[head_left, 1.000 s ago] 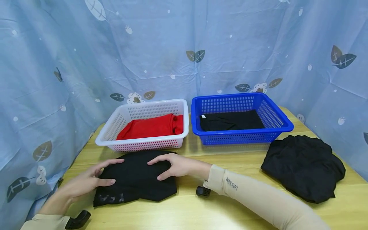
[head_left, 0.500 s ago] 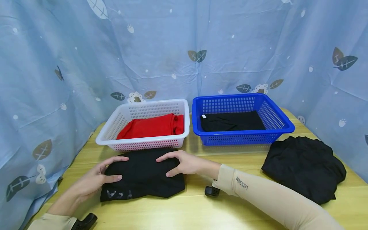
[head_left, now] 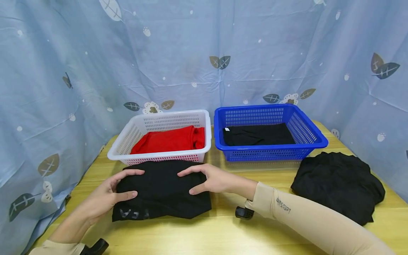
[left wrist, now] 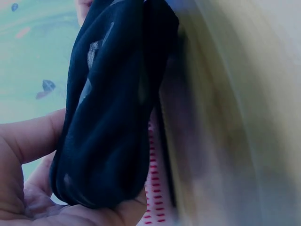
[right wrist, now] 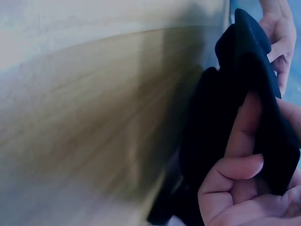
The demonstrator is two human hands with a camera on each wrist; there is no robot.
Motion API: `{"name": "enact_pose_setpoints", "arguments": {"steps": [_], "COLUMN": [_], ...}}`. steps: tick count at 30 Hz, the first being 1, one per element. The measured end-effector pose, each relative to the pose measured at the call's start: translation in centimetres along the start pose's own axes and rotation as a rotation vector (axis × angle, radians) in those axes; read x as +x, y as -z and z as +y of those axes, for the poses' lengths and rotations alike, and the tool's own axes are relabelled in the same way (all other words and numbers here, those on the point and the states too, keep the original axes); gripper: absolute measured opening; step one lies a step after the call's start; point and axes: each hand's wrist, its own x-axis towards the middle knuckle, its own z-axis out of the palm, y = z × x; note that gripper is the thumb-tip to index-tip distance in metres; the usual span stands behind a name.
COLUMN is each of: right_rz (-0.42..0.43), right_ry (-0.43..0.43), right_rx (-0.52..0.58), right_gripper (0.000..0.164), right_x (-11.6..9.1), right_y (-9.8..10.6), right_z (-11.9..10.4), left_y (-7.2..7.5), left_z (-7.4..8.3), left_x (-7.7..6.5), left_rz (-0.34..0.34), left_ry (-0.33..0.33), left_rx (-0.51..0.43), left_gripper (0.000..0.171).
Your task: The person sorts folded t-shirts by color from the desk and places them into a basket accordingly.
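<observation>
A folded black garment [head_left: 162, 193] with pale lettering along its near left edge spans both hands in front of the white basket. My left hand [head_left: 106, 194] grips its left end, thumb and forefinger over the top. In the left wrist view the garment [left wrist: 106, 117] hangs in thick layers, its rounded end in the palm. My right hand [head_left: 213, 180] holds the other end from above and below. Curled fingers [right wrist: 242, 136] tuck under the cloth in the right wrist view, and the table shows off to the side of the fold.
The white basket [head_left: 153, 156] holds folded red cloth [head_left: 165, 140]. Right of it stands a blue basket [head_left: 271, 146] with black cloth [head_left: 259, 134] inside. A crumpled black garment [head_left: 338, 187] lies at the table's right. A patterned curtain [head_left: 178, 53] hangs behind.
Both hands have carried the folded black garment a little to the right and farther back, so that it now overlaps the white basket's front. The baskets and crumpled garment stay put.
</observation>
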Motion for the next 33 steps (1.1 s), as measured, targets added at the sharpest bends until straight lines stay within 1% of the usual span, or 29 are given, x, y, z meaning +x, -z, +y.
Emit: {"name": "enact_pose_setpoints", "arguments": {"steps": [4, 8, 10, 12, 15, 17, 21, 23, 26, 28, 33], "right_rz": [-0.006, -0.002, 0.000, 0.001, 0.004, 0.007, 0.024, 0.033, 0.043, 0.049, 0.071], "right_ry": [0.037, 0.085, 0.090, 0.087, 0.058, 0.051, 0.069, 0.078, 0.072, 0.062, 0.024], "right_rx": [0.008, 0.005, 0.004, 0.011, 0.015, 0.020, -0.005, -0.027, -0.040, -0.047, -0.044], "right_gripper": [0.055, 0.056, 0.056, 0.056, 0.056, 0.056, 0.056, 0.057, 0.057, 0.056, 0.055], "right_x": [-0.9, -1.7, -2.1, -2.5, -3.2, -3.6, -4.5, -4.9, -5.5, -5.9, -6.6], "right_y": [0.7, 1.4, 1.8, 2.1, 2.5, 2.8, 3.3, 3.6, 4.2, 4.7, 6.3], "right_z": [-0.5, -1.0, -1.2, -1.5, -1.8, -2.0, -2.5, -2.8, -3.3, -3.6, -4.2], "left_y": [-0.2, -0.3, -0.4, -0.5, -0.8, -1.0, -1.5, -1.7, -2.0, -2.1, -2.5], "left_z": [1.0, 2.2, 2.7, 3.1, 3.7, 4.1, 5.2, 5.8, 6.8, 7.5, 9.1], "left_x": [-0.2, -0.4, -0.5, -0.6, -0.8, -0.9, -1.1, -1.2, -1.3, -1.2, -0.2], "left_rz": [0.003, 0.006, 0.009, 0.010, 0.015, 0.010, -0.002, -0.003, 0.015, 0.026, 0.006], "left_ry": [-0.035, -0.046, -0.049, -0.061, -0.088, -0.108, -0.145, -0.163, -0.192, -0.208, -0.228], "left_rx": [0.006, 0.015, 0.028, 0.023, 0.014, -0.007, -0.036, -0.039, 0.001, 0.028, 0.014], "left_gripper": [0.062, 0.061, 0.060, 0.060, 0.058, 0.057, 0.057, 0.057, 0.056, 0.055, 0.054]}}
